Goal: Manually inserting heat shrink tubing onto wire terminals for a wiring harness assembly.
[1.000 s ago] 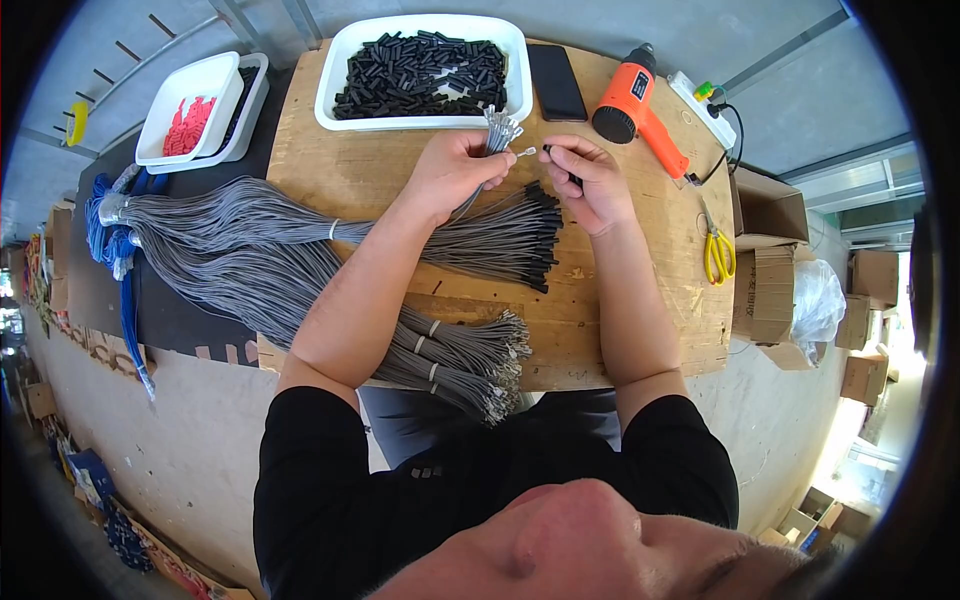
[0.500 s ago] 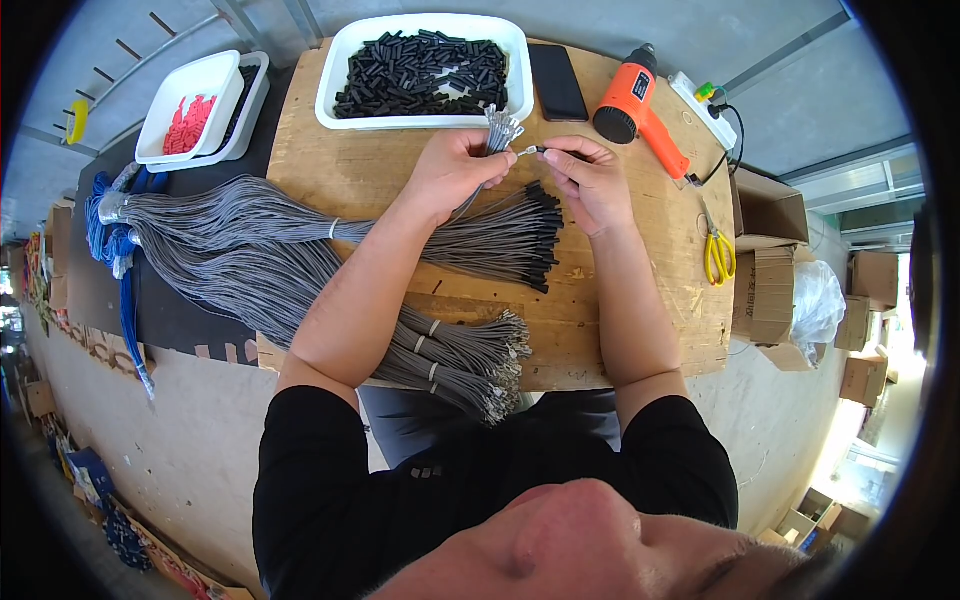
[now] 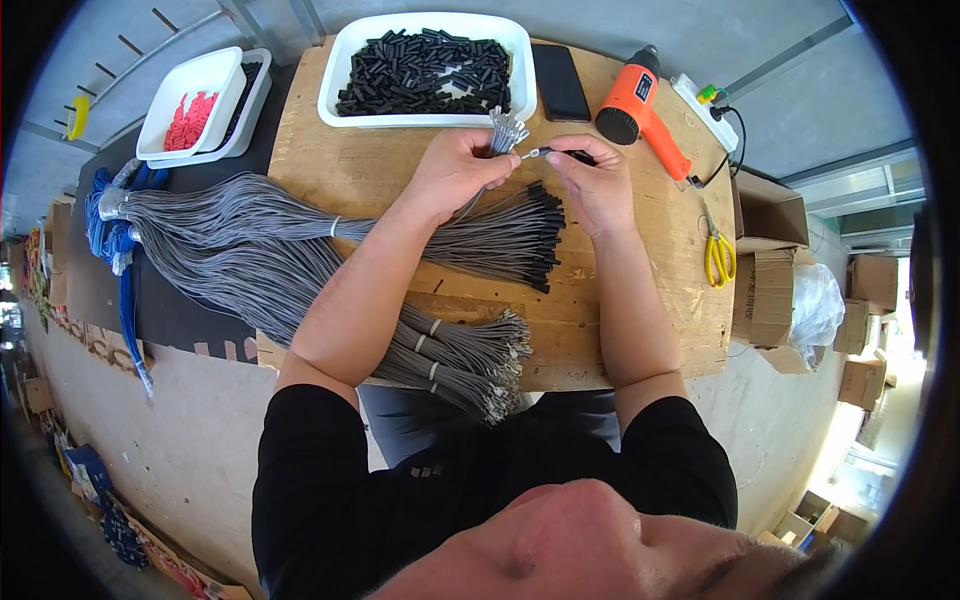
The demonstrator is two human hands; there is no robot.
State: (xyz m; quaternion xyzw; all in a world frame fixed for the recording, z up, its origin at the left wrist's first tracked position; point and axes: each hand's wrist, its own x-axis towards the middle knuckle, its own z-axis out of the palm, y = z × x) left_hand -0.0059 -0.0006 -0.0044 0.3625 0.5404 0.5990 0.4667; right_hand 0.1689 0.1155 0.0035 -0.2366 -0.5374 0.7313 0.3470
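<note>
My left hand (image 3: 465, 172) is closed round a small bundle of grey wires (image 3: 506, 130), whose bare metal terminals stick up above the fingers. One terminal (image 3: 533, 154) points out to the right from its thumb and fingertip. Close beside it, my right hand (image 3: 598, 188) pinches a short black sleeve (image 3: 570, 155) whose end meets that terminal; whether the terminal is inside cannot be made out. Below the hands, a fan of grey wires with black-sleeved ends (image 3: 545, 235) lies on the wooden table (image 3: 640, 330). Tied wire bundles with bare terminals (image 3: 510, 345) lie nearer me.
A white tray of black sleeves (image 3: 425, 75) stands at the back, beside a dark phone (image 3: 562, 82). Rightward lie an orange heat gun (image 3: 635, 100), a power strip (image 3: 703, 110) and yellow-handled scissors (image 3: 718, 258). At far left is a white tray with red pieces (image 3: 190, 120).
Both hands keep nearly the same place and grip. The right fingers have shifted slightly around the black sleeve, and the whole view has moved a little.
</note>
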